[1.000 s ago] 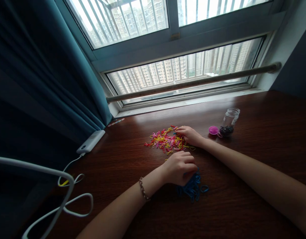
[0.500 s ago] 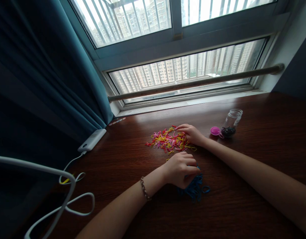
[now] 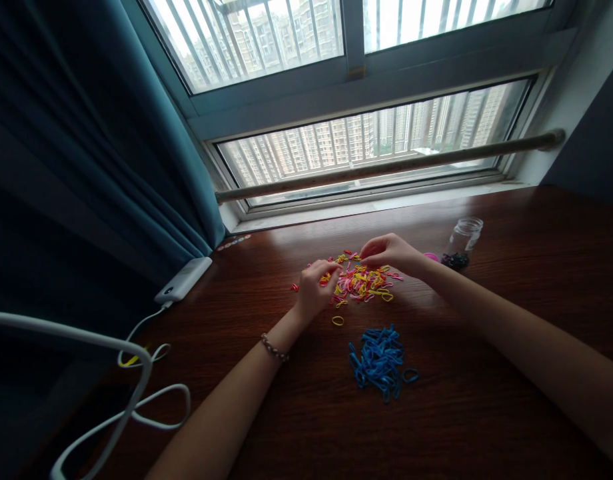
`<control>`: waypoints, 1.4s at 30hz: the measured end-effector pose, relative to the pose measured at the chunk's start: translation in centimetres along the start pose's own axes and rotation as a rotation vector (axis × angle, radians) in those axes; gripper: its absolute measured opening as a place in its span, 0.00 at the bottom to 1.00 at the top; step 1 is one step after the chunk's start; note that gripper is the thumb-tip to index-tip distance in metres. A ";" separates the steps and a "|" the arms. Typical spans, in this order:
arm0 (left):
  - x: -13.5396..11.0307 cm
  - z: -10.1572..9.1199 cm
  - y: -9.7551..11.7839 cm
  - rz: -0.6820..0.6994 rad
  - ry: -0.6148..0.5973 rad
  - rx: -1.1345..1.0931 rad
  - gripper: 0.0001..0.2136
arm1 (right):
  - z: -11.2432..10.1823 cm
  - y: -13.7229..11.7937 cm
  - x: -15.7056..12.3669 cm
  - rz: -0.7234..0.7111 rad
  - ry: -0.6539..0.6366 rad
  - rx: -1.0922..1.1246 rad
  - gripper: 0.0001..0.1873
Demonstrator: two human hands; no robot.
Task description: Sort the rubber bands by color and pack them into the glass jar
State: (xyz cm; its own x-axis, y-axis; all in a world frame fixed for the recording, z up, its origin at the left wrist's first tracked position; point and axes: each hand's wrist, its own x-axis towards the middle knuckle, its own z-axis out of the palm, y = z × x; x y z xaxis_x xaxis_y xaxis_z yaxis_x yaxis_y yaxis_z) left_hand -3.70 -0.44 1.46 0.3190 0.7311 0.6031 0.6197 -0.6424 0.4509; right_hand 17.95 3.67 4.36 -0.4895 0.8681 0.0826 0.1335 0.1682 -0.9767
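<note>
A loose pile of red, pink and yellow rubber bands [image 3: 362, 285] lies on the dark wooden table. My left hand [image 3: 315, 288] is at the pile's left side, with its thumb and fingers bent together over some bands; what is between the tips is too small to make out. At the far right side of the same pile, my right hand [image 3: 392, 255] has its fingertips pinched together, and I cannot tell what they hold. Nearer to me is a separate heap of blue rubber bands [image 3: 379, 360], touched by neither hand. A single yellow band [image 3: 338, 321] lies between the two piles.
Behind my right forearm stands a clear jar [image 3: 465, 240] with dark bands in its bottom, its pink lid [image 3: 431, 257] partly hidden. At the left are a white power strip [image 3: 184, 280], a looping white cable [image 3: 146, 373] and a blue curtain [image 3: 186, 167]. A window borders the table's far edge.
My left hand has moved from the blue heap up and left to the mixed pile, uncovering the blue bands. My right hand has risen slightly and shifted right.
</note>
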 end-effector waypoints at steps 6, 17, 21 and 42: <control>0.3 -0.6 -4.9 -0.065 -0.352 0.141 0.37 | 1.7 -2.1 -1.7 0.264 -0.853 -0.116 0.19; 0.4 -0.4 -4.0 -0.026 -0.377 -0.044 0.18 | 2.8 1.9 -0.1 -0.269 -0.106 -0.805 0.25; 0.5 -0.4 -4.3 -0.116 -0.237 -0.110 0.10 | 2.9 3.7 0.4 -0.297 -0.056 -0.781 0.11; 2.7 -5.0 -4.5 -0.476 -0.481 0.093 0.35 | 0.4 2.5 1.1 -0.230 0.206 -0.125 0.16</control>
State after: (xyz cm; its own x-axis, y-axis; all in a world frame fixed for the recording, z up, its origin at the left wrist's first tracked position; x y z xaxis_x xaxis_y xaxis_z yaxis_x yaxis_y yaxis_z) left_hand -9.27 3.28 4.35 0.2665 0.9637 -0.0162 0.8237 -0.2190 0.5230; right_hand 17.43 4.86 1.98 -0.3360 0.8748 0.3491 0.1504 0.4157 -0.8970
